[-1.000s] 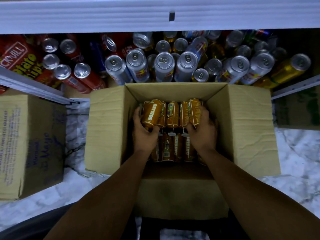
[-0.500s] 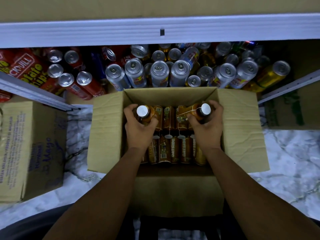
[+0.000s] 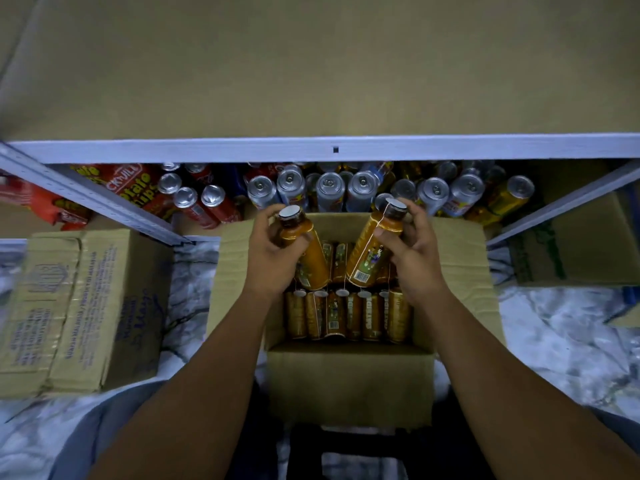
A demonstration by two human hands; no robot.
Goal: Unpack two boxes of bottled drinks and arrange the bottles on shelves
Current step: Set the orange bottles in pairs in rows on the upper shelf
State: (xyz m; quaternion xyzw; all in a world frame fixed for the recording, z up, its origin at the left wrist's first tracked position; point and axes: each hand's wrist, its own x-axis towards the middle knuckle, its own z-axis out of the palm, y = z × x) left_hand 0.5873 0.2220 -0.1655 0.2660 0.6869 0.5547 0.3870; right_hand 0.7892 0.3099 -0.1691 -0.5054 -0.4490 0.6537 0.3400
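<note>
An open cardboard box (image 3: 460, 271) stands in front of me on the floor, with several orange bottles (image 3: 346, 315) lying in rows inside it. My left hand (image 3: 270, 261) grips one orange bottle (image 3: 308, 254) by its upper part, white cap up. My right hand (image 3: 412, 251) grips a second orange bottle (image 3: 369, 261) near its neck. Both bottles are lifted above the box and tilt toward each other at the bottom. Above the box runs the grey edge of a shelf (image 3: 242, 150) with a bare brown board (image 3: 311, 71).
Beneath that shelf, several silver-topped cans (image 3: 329, 188) and red cans (image 3: 194, 202) stand close behind the box. Potato chip packs (image 3: 138, 188) lie at the left. A closed carton (image 3: 76, 306) sits left of the box, another carton (image 3: 568, 244) right. The floor is marbled.
Both hands have lifted their bottles out of the box and turned them upright, caps up. My view has tilted upward, showing the shelf board above the cans.
</note>
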